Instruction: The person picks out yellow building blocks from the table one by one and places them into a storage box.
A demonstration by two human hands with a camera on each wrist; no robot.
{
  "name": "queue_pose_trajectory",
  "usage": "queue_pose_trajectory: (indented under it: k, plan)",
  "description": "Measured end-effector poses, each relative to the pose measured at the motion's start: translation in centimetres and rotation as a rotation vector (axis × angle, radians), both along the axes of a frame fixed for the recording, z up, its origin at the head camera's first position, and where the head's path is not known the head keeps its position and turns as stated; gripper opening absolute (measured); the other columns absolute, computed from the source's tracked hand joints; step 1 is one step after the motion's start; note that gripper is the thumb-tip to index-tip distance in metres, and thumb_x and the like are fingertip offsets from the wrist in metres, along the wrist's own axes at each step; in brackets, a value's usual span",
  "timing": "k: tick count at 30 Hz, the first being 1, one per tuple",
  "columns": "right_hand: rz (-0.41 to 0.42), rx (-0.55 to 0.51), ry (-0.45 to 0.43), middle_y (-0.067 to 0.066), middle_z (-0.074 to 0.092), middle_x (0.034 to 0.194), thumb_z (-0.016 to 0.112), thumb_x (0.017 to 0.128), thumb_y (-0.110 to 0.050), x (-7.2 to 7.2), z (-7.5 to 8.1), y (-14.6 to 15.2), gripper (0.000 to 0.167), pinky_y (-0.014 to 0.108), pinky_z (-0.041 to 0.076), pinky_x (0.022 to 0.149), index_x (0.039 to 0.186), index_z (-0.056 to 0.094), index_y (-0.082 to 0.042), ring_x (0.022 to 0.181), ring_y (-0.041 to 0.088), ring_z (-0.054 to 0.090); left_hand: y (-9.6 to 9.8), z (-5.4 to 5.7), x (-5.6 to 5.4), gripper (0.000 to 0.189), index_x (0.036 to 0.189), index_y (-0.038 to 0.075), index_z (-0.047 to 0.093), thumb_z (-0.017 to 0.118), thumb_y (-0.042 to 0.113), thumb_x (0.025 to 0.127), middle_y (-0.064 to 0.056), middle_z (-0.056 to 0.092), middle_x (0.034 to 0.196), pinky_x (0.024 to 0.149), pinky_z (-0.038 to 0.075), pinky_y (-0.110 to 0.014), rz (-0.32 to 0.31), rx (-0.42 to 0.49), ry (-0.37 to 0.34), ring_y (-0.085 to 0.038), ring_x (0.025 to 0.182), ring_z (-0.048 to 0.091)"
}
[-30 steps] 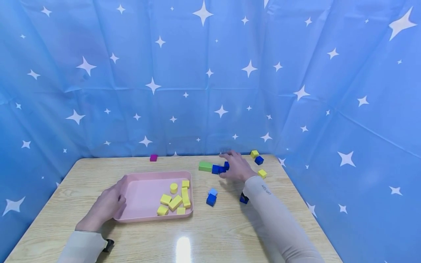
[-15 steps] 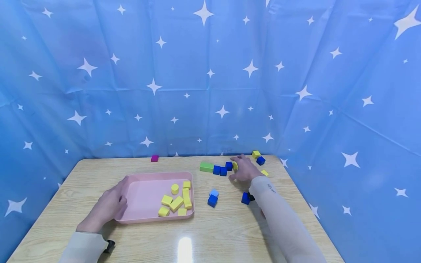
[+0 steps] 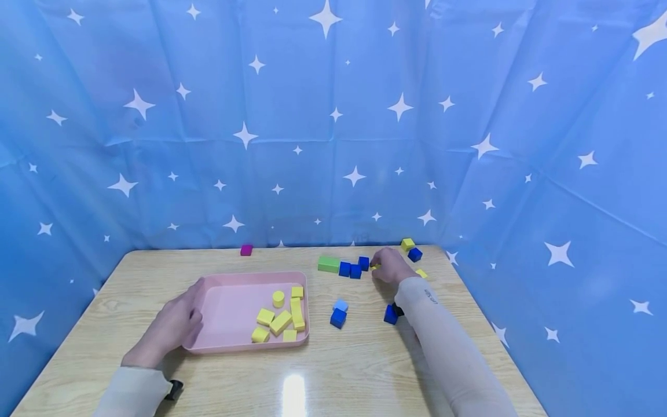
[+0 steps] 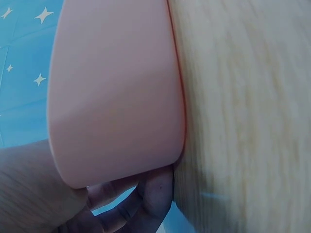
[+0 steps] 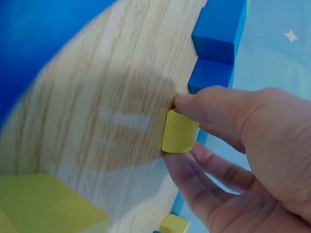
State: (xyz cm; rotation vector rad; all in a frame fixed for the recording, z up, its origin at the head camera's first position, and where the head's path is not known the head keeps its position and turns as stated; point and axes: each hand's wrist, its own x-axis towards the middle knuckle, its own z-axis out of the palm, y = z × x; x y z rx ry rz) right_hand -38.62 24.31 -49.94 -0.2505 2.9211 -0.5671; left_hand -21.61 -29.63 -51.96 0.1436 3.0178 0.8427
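My left hand (image 3: 169, 324) grips the left end of a pink tray (image 3: 224, 310). In the left wrist view, the tray's outer wall (image 4: 116, 97) hides part of that hand. Several yellow blocks (image 3: 281, 322) lie in the tray's right half. At the back right of the table, my right hand (image 3: 392, 267) pinches a small yellow cylinder block (image 5: 180, 131) between thumb and fingers. The right wrist view shows it close over the wood, beside two blue blocks (image 5: 221, 31). In the head view the hand covers most of it.
A green block (image 3: 328, 264) stands left of several blue cubes (image 3: 355, 271). A light blue block (image 3: 341, 304) and a dark blue cube (image 3: 338, 318) lie right of the tray. Another blue cube (image 3: 390, 314) is near the right forearm. A magenta block (image 3: 246, 249) sits at the back edge.
My right hand has moved right, away from the blue cubes, and its fingers have closed on the yellow cylinder block. The left hand and tray have stayed put.
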Motion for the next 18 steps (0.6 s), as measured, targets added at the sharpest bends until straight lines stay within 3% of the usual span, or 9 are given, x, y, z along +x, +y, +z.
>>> queue_pose_trajectory:
  k: [9, 14, 18]
  plan:
    - [-0.016, -0.015, -0.001, 0.016, 0.084, 0.138, 0.085, 0.103, -0.003, 0.29, 0.27, -0.02, 0.026, 0.057, 0.065, 0.114, 0.129, 0.088, -0.005, 0.138, 0.040, 0.076, 0.12, 0.25, -0.06, 0.079, 0.182, -0.009, 0.022, 0.057, 0.003, 0.111, -0.007, 0.050, 0.089, 0.080, 0.049, -0.038, 0.004, 0.010, -0.020, -0.019, 0.075, 0.051]
    - [-0.007, -0.015, 0.011, 0.017, 0.084, 0.138, 0.085, 0.103, -0.002, 0.47, 0.53, 0.07, 0.026, 0.057, 0.065, 0.114, 0.129, 0.088, -0.005, 0.137, 0.040, 0.076, 0.20, 0.24, -0.14, 0.079, 0.181, -0.009, 0.023, 0.057, 0.002, 0.111, -0.007, 0.053, 0.092, 0.085, 0.051, -0.043, 0.005, 0.003, -0.009, -0.020, 0.084, 0.057]
    - [0.011, -0.019, 0.031, 0.018, 0.084, 0.137, 0.085, 0.103, -0.002, 0.52, 0.69, 0.00, 0.027, 0.057, 0.065, 0.114, 0.130, 0.088, -0.003, 0.137, 0.041, 0.077, 0.17, 0.20, -0.13, 0.078, 0.181, -0.009, 0.022, 0.056, 0.003, 0.112, -0.007, 0.053, 0.091, 0.081, 0.050, -0.040, 0.011, 0.003, -0.012, -0.021, 0.084, 0.057]
